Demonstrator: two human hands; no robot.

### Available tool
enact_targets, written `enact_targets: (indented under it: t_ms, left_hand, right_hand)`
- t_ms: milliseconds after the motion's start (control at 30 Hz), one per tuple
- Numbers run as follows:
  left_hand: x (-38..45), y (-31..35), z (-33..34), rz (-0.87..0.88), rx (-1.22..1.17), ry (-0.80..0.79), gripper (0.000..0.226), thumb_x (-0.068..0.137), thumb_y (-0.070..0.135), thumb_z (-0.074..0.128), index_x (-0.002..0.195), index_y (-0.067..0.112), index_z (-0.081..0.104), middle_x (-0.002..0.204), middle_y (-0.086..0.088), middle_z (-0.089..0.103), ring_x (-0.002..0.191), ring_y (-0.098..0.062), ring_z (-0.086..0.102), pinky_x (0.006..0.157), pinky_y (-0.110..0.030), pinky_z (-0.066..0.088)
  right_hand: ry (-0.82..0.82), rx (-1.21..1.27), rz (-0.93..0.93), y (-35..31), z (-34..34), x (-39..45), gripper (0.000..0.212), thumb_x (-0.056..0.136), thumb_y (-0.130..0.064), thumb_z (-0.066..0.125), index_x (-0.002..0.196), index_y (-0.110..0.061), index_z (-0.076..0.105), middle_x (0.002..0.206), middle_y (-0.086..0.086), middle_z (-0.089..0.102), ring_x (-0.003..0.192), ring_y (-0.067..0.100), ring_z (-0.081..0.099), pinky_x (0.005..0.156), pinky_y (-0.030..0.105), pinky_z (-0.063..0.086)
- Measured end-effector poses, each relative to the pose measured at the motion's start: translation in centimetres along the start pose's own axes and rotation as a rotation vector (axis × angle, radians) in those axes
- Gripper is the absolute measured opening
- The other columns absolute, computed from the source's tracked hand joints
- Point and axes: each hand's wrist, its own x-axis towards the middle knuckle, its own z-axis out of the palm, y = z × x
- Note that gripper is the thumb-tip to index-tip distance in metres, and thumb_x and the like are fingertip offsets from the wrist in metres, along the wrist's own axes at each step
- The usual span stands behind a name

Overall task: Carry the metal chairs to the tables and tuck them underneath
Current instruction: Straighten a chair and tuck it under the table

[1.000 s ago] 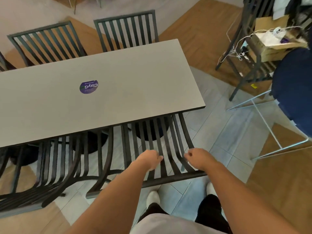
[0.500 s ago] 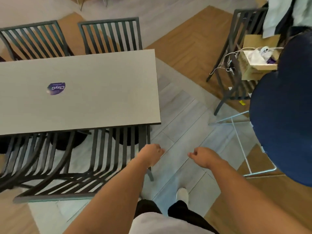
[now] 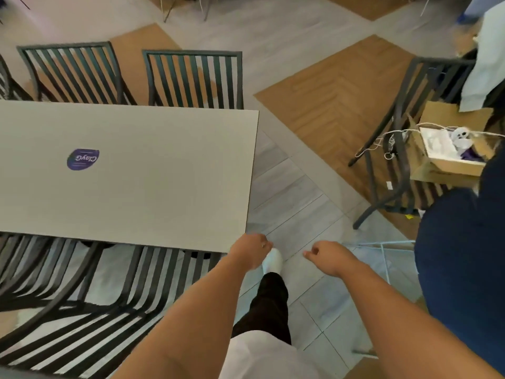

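A long grey table [image 3: 153,170] with a purple sticker [image 3: 82,159] fills the left. A dark slatted metal chair [image 3: 114,305] stands tucked under its near edge, with another chair [image 3: 24,272] to its left. Two more slatted chairs [image 3: 194,77] [image 3: 71,72] stand at the far side. My left hand [image 3: 251,253] hangs by the table's near right corner, fingers loosely curled, holding nothing. My right hand [image 3: 326,255] hangs over the grey floor, also loosely curled and holding nothing.
At the right stands another dark metal chair [image 3: 396,149] carrying a cardboard box [image 3: 448,157] with white cables. A navy round seat on a white wire frame [image 3: 461,258] is at the right edge. My foot in a white shoe [image 3: 273,259] steps forward on the tile floor.
Both hands let go of the chair back a second ago and now hang free. I have turned and stepped to the right, past the table's end.
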Motion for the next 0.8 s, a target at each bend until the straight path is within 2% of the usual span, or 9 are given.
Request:
enact_targets:
  t_ms: [133,233,433,600,667,800]
  left_hand:
    - [7.9,2.7,-4.3,-0.004,-0.067,0.023,0.043,0.109,0.039,0.044,0.123,0.006,0.067,0.123,-0.015,0.069,0.113,-0.032,0.063,0.091,-0.034,0.047]
    - [13.7,5.0,-8.5,-0.015,-0.086,0.019,0.041,0.107,0.039,0.045,0.117,0.006,0.068,0.119,-0.016,0.069,0.111,-0.034,0.064,0.092,-0.037,0.051]
    - [23.4,9.7,-18.8,0.012,-0.035,0.057,0.044,0.108,0.042,0.043,0.121,0.008,0.068,0.125,-0.017,0.068,0.115,-0.036,0.062,0.096,-0.038,0.050]
    - [30.4,13.3,-24.9,-0.032,-0.069,0.089,0.041,0.108,0.040,0.043,0.116,0.008,0.067,0.117,-0.016,0.069,0.110,-0.033,0.063,0.090,-0.036,0.049]
    - [33.4,14.4,-26.6,-0.069,-0.078,0.109,0.040,0.108,0.040,0.043,0.112,0.008,0.066,0.114,-0.017,0.069,0.108,-0.035,0.063,0.090,-0.037,0.050]
    - [39.6,16.5,-29.9,-0.149,-0.104,0.149,0.046,0.110,0.041,0.039,0.128,0.008,0.065,0.124,-0.016,0.068,0.116,-0.034,0.061,0.097,-0.040,0.050]
  right_hand:
    - [-0.001,-0.024,-0.014,-0.3,-7.2,7.2,0.046,0.103,-0.053,0.048,0.124,-0.015,0.063,0.122,0.007,0.067,0.108,0.024,0.061,0.089,0.034,0.049]
    - [-0.001,-0.019,-0.002,-0.8,-13.6,12.3,0.045,0.103,-0.053,0.048,0.125,-0.015,0.062,0.124,0.007,0.066,0.110,0.024,0.061,0.093,0.036,0.049]
    - [0.089,0.060,-0.063,-3.4,-26.3,21.1,0.037,0.101,-0.051,0.052,0.108,-0.017,0.063,0.106,0.004,0.067,0.095,0.022,0.061,0.083,0.035,0.048]
    - [0.082,0.025,-0.106,-4.1,-33.9,28.4,0.032,0.102,-0.048,0.052,0.100,-0.018,0.063,0.095,0.001,0.066,0.088,0.019,0.062,0.075,0.033,0.049]
    - [0.049,0.003,-0.135,-3.8,-36.5,32.1,0.030,0.101,-0.046,0.052,0.099,-0.018,0.063,0.094,0.001,0.066,0.087,0.019,0.062,0.077,0.034,0.050]
    - [0.005,-0.077,-0.214,-3.5,-42.5,40.3,0.028,0.101,-0.045,0.054,0.096,-0.018,0.061,0.092,0.000,0.064,0.085,0.018,0.060,0.075,0.033,0.048]
